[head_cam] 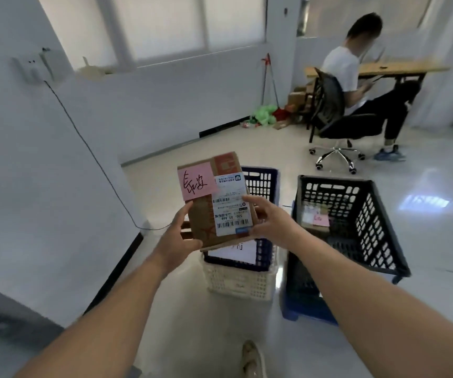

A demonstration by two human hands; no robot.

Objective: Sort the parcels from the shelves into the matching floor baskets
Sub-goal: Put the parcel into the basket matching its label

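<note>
— What is hidden or hard to read?

— The blue basket [263, 181] sits mostly behind the parcel [206, 214]; only its far rim and near wall show; the paper sign [233, 252] on that wall is cut off at the top by the parcel, so its writing cannot be read; the small print on the shipping label [232, 205] is blurred; the pink note [196, 184] bears handwriting I cannot make out.

— And the other baskets?

— A white basket [241, 282] shows beneath the blue one; the black basket [356, 222] stands just to the right, another box with a pink slip [319, 219] lying inside it.

— Where is the parcel against the fingers?

— Held in the air above the blue basket, tilted, label facing up; the left hand [179, 236] grips its left edge, thumb on top, the remaining fingers hidden underneath; the right hand [267, 222] grips the right edge, its fingers [255, 203] curled onto the label's corner.
</note>
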